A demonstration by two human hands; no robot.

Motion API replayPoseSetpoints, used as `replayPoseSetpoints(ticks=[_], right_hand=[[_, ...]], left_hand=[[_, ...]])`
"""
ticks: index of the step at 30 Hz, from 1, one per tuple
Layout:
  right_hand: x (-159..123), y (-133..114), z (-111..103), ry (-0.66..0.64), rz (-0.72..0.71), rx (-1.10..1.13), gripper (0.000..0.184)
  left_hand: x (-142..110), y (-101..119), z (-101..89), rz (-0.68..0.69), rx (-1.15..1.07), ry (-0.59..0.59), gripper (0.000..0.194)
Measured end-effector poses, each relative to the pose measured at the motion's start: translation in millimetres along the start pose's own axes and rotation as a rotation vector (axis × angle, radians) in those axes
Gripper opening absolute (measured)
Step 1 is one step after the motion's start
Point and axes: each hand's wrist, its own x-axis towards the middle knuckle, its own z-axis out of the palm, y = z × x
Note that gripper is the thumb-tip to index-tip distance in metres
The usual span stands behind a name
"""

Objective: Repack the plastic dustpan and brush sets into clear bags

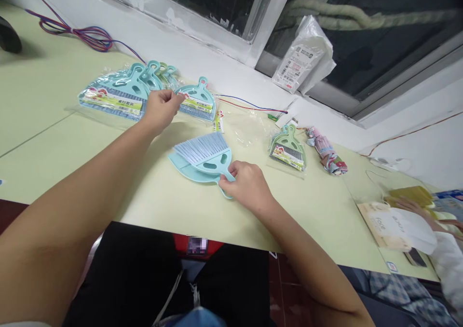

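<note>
My right hand is closed round the handle of a light blue hand brush, its pale bristles pointing up and left. Under the brush lies a matching dustpan, partly covered by it. Further back, my left hand has its fingers pinched together at the left edge of a bagged blue brush-and-dustpan set. Whether the fingertips grip that bag cannot be made out. Left of this hand, larger bagged sets overlap, with green handles showing behind.
A green bagged set and a folded umbrella lie to the right. Empty clear plastic rests behind the brush. Wires run along the wall. At far right, another person's hands are near a paper packet.
</note>
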Motion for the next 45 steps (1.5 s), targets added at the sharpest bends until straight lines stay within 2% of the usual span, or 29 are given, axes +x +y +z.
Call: replayPoseSetpoints(ticks=[2,5,7,14,18,21,26,32,39,45], right_hand=[[0,-3,3,-0.02,-0.01,-0.036,0.015],[-2,-7,6,-0.031,-0.004,-0.062,0.014],[-3,-8,7,-0.026,0.006,-0.059,0.014],[-5,-10,3,-0.013,0.012,-0.045,0.013],[-7,-11,2,0.011,0.011,-0.018,0.015],[-7,-11,6,0.016,-0.005,-0.023,0.015],[-7,-8,10,0.02,-0.033,-0.031,0.015],[-11,-12,7,0.034,-0.049,-0.047,0.014],[-17,-20,7,0.0,-0.059,-0.131,0.018],[-21,-19,1,-0.023,-0.08,-0.15,0.022]], left_hand=[[-2,4,-0.3,-0.013,0.006,-0.041,0.039],[-8,12,1.4,0.009,0.119,-0.142,0.033],[-11,17,3.0,0.049,0.198,-0.169,0.031],[-29,50,10.5,0.418,0.552,-0.211,0.026],[-46,69,17.7,0.591,0.617,-0.249,0.025],[-51,71,22.2,0.679,0.636,-0.287,0.024],[-52,66,24.8,0.725,0.631,-0.403,0.023],[-62,74,28.2,0.752,0.601,-0.536,0.023],[-68,70,37.6,0.794,0.64,-0.575,0.027],[-65,67,36.2,0.788,0.654,-0.56,0.028]])
